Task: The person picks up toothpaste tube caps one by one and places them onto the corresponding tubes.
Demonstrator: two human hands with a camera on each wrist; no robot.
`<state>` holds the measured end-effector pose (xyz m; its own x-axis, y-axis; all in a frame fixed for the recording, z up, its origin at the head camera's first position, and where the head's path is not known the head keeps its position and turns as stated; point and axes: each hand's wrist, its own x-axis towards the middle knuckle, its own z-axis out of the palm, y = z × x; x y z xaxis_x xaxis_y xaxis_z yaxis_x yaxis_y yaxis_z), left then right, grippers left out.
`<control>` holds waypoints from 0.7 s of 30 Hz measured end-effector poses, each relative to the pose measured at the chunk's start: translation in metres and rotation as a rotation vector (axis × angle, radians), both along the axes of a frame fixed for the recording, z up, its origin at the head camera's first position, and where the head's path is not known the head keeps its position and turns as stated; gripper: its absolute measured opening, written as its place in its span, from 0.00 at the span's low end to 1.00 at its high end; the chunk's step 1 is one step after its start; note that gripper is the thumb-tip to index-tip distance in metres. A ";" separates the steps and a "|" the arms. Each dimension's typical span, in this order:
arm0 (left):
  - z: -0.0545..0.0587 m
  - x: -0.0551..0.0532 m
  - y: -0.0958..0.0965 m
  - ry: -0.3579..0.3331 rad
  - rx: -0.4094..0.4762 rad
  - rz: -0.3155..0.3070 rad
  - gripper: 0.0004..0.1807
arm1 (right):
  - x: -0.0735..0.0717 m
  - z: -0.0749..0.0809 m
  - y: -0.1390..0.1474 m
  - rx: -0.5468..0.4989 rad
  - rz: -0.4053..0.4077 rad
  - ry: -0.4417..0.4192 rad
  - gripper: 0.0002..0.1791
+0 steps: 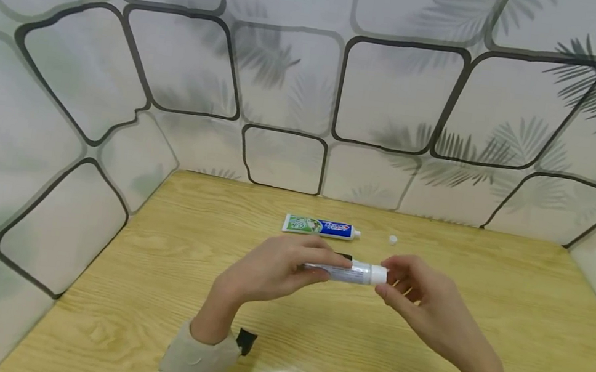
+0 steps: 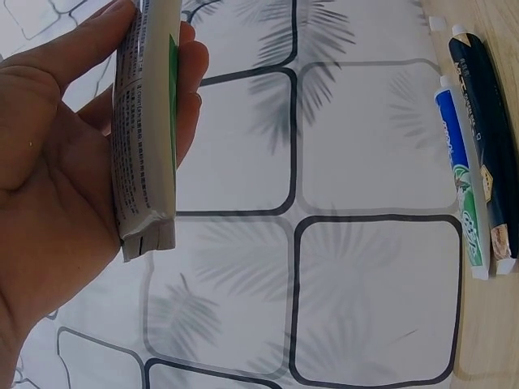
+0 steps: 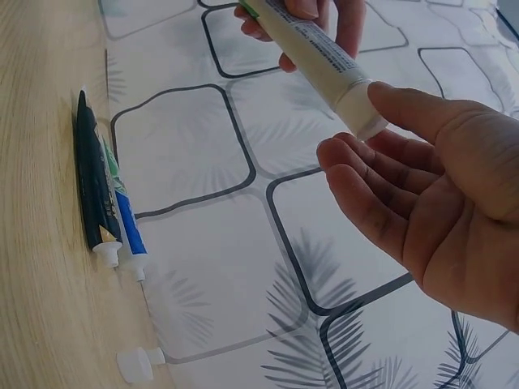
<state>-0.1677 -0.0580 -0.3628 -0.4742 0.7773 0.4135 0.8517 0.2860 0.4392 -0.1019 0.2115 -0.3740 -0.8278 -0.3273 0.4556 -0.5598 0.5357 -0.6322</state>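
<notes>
Head camera: the left hand point(image 1: 282, 268) grips the pale tube point(image 1: 358, 273) level above the table point(image 1: 154, 267), thumb one side, fingers the other! Across to the right hand point(image 1: 431, 302), thumb and forefinger pinching the white cap point(image 1: 379, 275), other fingers loosely curled. Cap-work, I'd judge; on or off, can't tell. Next move calls for a steady left grip and a twist. Beyond lie a blue-and-green tube point(image 1: 321, 227), a dark tube point(image 3: 93, 178) and a loose cap point(image 1: 392, 240).

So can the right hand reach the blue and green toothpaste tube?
Probably yes: nothing lies on that toothpaste tube, though the nearby right hand is busy at the white cap of the held white tube.
</notes>
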 end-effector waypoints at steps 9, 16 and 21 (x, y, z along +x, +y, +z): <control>0.000 0.001 0.001 0.015 -0.008 -0.011 0.18 | 0.001 0.000 0.000 0.016 -0.014 -0.099 0.07; 0.001 0.002 0.001 0.026 -0.005 -0.024 0.17 | 0.002 0.001 0.000 0.027 -0.044 -0.151 0.04; 0.001 0.002 0.001 0.013 -0.012 -0.016 0.18 | 0.000 0.000 -0.001 0.028 -0.029 -0.135 0.18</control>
<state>-0.1661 -0.0567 -0.3622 -0.4565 0.7894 0.4105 0.8618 0.2775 0.4247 -0.1015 0.2109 -0.3739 -0.8902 -0.3133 0.3307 -0.4548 0.5688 -0.6853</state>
